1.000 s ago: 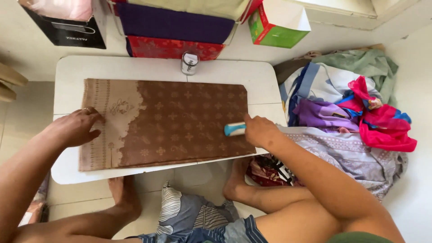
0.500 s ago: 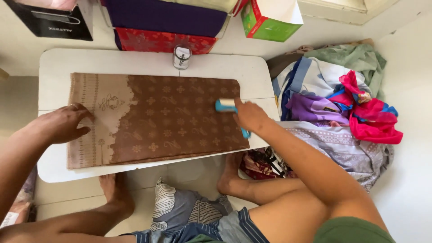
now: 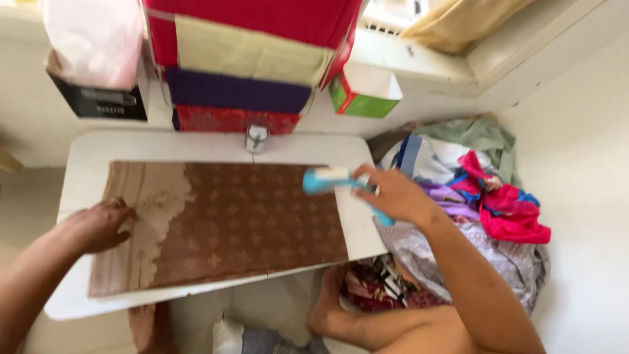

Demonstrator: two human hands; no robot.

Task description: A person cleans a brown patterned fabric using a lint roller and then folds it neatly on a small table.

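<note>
Lifted blue tool (image 3: 325, 179) nears metal cup (image 3: 256, 138).

You are in a home, seated on the floor at a low white counter (image 3: 92, 154). A heap of mixed clothes (image 3: 472, 190) lies beside you, folded fabrics (image 3: 242, 92) are stacked against the wall, and a tissue box (image 3: 363, 92) sits nearby.

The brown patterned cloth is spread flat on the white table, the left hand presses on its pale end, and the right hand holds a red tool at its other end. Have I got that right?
Not quite: the tool in the right hand is light blue and white, not red, as the head view shows. Otherwise yes: the brown patterned cloth lies flat on the white table, and the left hand presses on its pale end.
</note>
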